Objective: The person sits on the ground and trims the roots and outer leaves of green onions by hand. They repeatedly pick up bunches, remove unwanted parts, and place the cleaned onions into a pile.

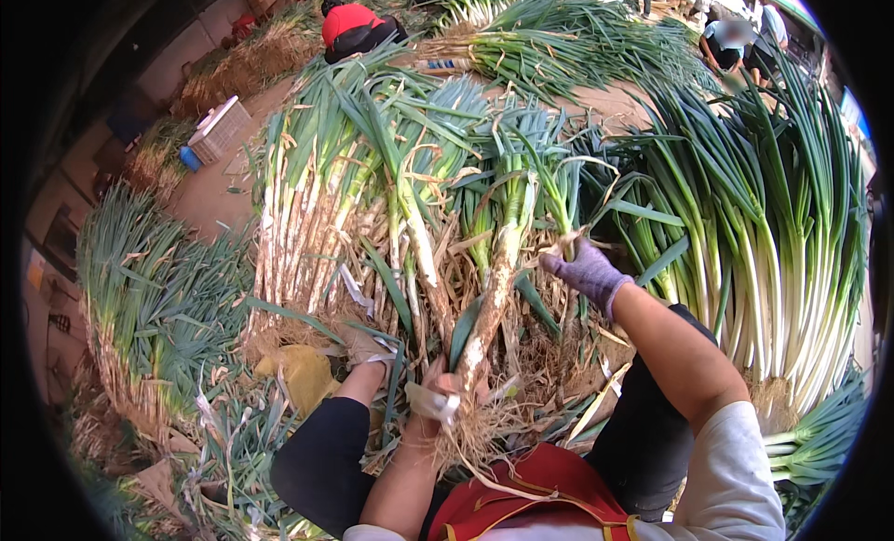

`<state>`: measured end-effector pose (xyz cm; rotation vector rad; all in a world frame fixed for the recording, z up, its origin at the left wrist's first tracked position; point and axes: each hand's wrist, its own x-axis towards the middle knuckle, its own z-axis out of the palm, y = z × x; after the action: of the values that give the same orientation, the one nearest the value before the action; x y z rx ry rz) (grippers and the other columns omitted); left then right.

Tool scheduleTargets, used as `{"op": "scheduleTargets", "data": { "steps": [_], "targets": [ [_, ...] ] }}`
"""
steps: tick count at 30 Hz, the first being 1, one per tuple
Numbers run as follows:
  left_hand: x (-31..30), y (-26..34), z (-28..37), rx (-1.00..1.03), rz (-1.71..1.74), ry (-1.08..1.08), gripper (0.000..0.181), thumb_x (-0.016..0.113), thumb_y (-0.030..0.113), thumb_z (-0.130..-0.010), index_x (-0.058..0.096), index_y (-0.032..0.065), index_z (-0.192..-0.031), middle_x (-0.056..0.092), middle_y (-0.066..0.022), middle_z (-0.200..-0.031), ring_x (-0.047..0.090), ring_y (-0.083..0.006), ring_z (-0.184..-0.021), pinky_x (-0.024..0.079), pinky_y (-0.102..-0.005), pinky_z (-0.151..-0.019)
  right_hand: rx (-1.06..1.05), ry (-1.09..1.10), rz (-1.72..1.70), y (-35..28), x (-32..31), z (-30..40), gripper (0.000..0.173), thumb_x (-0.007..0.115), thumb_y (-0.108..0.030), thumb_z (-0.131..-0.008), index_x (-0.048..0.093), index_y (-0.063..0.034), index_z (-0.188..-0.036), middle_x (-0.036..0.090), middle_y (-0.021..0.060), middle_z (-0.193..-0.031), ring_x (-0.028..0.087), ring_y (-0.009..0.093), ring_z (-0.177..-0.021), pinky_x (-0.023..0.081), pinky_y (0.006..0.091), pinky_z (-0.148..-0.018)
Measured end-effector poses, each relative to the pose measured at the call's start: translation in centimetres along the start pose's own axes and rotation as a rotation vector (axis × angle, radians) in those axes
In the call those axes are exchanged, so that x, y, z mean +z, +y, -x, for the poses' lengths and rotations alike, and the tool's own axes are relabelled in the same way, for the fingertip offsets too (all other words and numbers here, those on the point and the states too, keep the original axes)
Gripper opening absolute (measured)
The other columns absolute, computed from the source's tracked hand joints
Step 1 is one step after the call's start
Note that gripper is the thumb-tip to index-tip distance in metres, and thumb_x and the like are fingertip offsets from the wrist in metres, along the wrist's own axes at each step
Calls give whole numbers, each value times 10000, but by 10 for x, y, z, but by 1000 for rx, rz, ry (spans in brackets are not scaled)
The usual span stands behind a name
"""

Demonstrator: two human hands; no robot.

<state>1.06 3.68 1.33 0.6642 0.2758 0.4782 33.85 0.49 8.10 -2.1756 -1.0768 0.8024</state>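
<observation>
My left hand (447,384) grips a thick Welsh onion stalk (492,307) close to its root end. Soil marks the pale shaft, and the stringy roots (482,429) hang toward my lap. Something white and strip-like (431,404) lies against this hand. My right hand (590,272), in a grey-purple knit glove, is closed around another onion (564,202) where its green leaves begin; its fingers are partly hidden. Before me, unpeeled onions (300,227) with dry outer leaves lean in a dense row. Clean white-stemmed onions (761,289) stand in a large bundle at my right.
Stripped leaves (251,443) litter the ground at left, near another onion pile (140,317). A yellow cloth or bag (299,377) lies by my knee. Farther off are a pale crate (220,130), a person in a red cap (349,28), more onion heaps (559,49) and other people (726,45).
</observation>
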Motion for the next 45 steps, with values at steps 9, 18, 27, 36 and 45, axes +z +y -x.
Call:
{"op": "scheduleTargets", "data": {
  "steps": [9, 18, 27, 36, 45],
  "targets": [
    [60, -26, 67, -268, -1142, 142, 694, 799, 211, -706, 422, -13, -1243, 584, -120, -1141, 566, -216, -1021, 434, -346, -918, -78, 88, -874, -77, 71, 26, 467, 504, -441, -917, 544, -4, -1078, 612, 87, -850, 585, 164, -663, 499, 280, -608],
    [70, -18, 64, -198, -290, 319, 434, 620, -10, -758, 490, 8, -1172, 612, -95, -990, 610, -202, -868, 487, -318, -770, 123, 55, -1338, -57, 70, -1, 520, 331, -441, -927, 543, 4, -1094, 606, 142, -939, 570, 228, -770, 469, 382, -706],
    [22, 10, 56, 26, -287, 293, 269, 599, 52, -682, 574, -9, -943, 584, -100, -711, 577, -203, -608, 483, -304, -558, -504, -294, 169, -54, 77, 86, 399, 497, -427, -912, 604, -50, -834, 586, 117, -632, 564, 212, -546, 494, 354, -570],
    [33, -10, 51, 49, -730, 489, 197, 604, 61, -781, 619, 18, -972, 609, -48, -785, 580, -134, -681, 462, -259, -580, -176, 248, -177, -73, 27, 18, 847, 708, -477, -737, 381, 104, -1258, 577, 305, -1104, 602, 346, -1013, 461, 372, -919],
    [45, -21, 43, -40, -998, 577, 363, 703, 149, -765, 590, 2, -1077, 657, -105, -953, 616, -196, -867, 480, -341, -798, 85, 327, -943, -46, 71, -28, 350, 605, -176, -807, 469, 36, -1051, 560, 128, -856, 576, 222, -702, 513, 334, -621]
  ]
}}
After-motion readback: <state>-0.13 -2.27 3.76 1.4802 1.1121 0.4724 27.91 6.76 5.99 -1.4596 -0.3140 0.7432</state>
